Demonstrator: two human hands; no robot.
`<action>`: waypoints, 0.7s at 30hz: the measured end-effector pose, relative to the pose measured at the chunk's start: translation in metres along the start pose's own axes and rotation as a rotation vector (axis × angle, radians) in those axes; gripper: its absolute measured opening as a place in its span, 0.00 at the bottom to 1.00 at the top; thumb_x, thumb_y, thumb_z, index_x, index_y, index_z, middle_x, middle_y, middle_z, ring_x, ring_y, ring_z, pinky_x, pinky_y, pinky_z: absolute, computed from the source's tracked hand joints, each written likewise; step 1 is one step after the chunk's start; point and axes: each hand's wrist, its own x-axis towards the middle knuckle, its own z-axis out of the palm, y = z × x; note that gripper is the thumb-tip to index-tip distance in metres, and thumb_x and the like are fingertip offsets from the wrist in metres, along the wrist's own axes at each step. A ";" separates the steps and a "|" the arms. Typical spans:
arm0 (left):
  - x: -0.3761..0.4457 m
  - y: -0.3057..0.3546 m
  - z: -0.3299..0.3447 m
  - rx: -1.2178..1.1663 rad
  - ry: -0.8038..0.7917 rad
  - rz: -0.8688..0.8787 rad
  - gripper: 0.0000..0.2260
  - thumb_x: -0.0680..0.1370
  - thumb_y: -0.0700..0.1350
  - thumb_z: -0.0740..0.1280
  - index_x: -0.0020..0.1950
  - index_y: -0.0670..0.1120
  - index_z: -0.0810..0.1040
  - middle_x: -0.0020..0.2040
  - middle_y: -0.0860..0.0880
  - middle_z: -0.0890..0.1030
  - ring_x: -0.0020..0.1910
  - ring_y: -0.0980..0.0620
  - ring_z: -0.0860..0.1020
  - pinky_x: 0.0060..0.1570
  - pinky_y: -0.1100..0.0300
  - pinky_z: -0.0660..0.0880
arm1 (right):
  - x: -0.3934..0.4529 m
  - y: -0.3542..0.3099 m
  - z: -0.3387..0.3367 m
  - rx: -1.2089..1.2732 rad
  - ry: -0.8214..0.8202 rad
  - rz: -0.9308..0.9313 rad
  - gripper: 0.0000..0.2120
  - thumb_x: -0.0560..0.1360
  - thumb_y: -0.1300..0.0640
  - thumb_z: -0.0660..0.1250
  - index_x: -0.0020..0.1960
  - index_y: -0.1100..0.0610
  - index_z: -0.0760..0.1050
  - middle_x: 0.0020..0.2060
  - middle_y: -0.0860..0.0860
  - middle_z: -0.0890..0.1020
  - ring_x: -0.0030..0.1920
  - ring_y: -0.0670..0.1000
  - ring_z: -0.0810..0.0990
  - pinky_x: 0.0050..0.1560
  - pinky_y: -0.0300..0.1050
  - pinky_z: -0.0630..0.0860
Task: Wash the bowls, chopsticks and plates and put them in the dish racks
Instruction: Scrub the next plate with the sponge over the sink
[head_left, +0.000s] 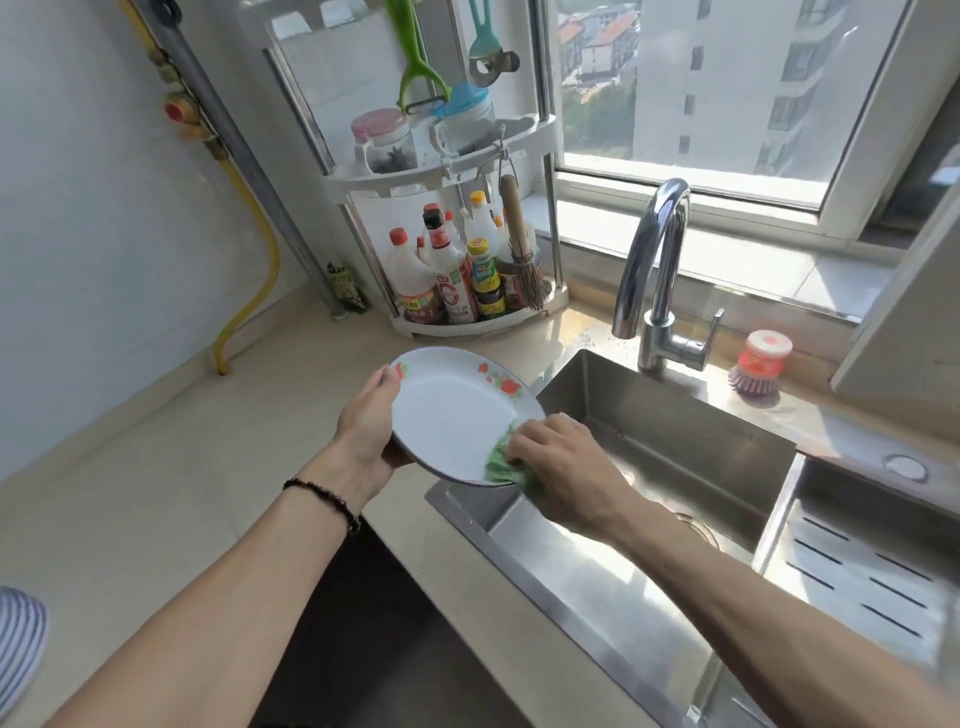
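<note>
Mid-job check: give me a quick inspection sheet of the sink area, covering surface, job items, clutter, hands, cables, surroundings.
Surface: beige counter around a steel sink; perforated insert at the right.
Job's things: white floral plate held tilted over the sink's left edge; green cloth on its lower right rim.
Clutter: corner rack with sauce bottles, jars, a hanging peeler and whisk brush; dish brush behind the sink.
Hands: left hand grips the plate's left rim; right hand presses the cloth to the plate.
Cables: nothing seen; a yellow hose runs down the wall.
Surroundings: faucet, no water seen running; window behind.
</note>
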 end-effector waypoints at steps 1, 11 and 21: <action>0.002 -0.002 0.002 0.020 -0.056 -0.033 0.14 0.86 0.54 0.56 0.65 0.52 0.76 0.58 0.45 0.83 0.54 0.43 0.82 0.43 0.49 0.81 | 0.004 0.004 0.000 -0.029 0.082 0.020 0.08 0.76 0.55 0.58 0.47 0.54 0.75 0.44 0.51 0.79 0.41 0.57 0.74 0.45 0.59 0.78; 0.000 -0.027 -0.002 1.454 -0.289 1.155 0.22 0.64 0.48 0.80 0.52 0.54 0.73 0.38 0.49 0.83 0.36 0.45 0.82 0.38 0.48 0.82 | 0.022 0.020 -0.040 0.124 -0.001 0.030 0.06 0.75 0.62 0.72 0.51 0.58 0.78 0.49 0.50 0.78 0.47 0.53 0.74 0.48 0.51 0.74; -0.018 -0.003 0.021 0.723 -0.347 0.374 0.17 0.61 0.41 0.78 0.48 0.50 0.80 0.42 0.50 0.84 0.41 0.51 0.82 0.39 0.57 0.79 | 0.023 -0.026 -0.024 0.789 0.180 0.431 0.32 0.72 0.42 0.60 0.74 0.49 0.70 0.79 0.46 0.59 0.78 0.48 0.55 0.78 0.49 0.52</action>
